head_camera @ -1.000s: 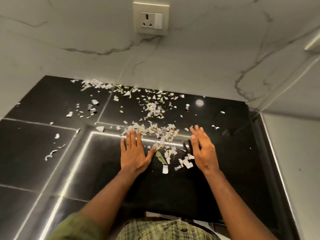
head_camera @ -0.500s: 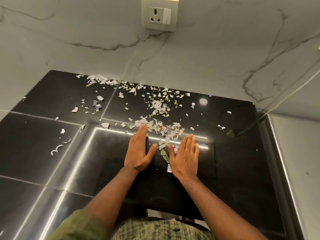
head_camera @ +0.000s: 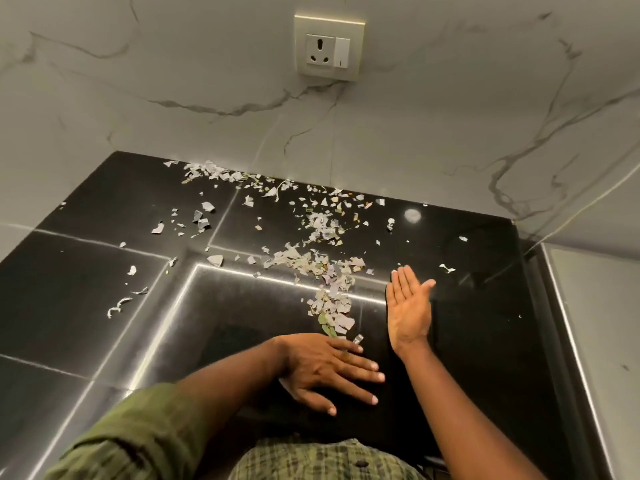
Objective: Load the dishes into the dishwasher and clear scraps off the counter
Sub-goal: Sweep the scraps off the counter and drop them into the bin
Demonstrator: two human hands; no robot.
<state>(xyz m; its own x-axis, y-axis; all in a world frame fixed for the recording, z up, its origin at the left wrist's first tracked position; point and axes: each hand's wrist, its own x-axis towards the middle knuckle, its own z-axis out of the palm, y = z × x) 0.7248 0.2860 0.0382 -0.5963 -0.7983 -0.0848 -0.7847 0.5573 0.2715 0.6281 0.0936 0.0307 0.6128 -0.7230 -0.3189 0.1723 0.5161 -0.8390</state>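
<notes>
A glossy black stone counter with thin pale seam lines fills the lower view, backed by a grey-white marble-veined wall that carries a cream socket plate with a white switch. Directly below that socket plate, a loose trail of torn pale paper and leaf scraps runs from the wall edge toward the person, thickening into a narrow heap; stray bits lie scattered on the counter farther left of it. The left hand lies flat, palm down, at the near end of the heap, fingers straight and slightly spread, pointing right. The right hand stands on edge just right of the heap, palm facing it, fingers straight and pressed together, thumb out. A green checked shirt shows at the bottom.
</notes>
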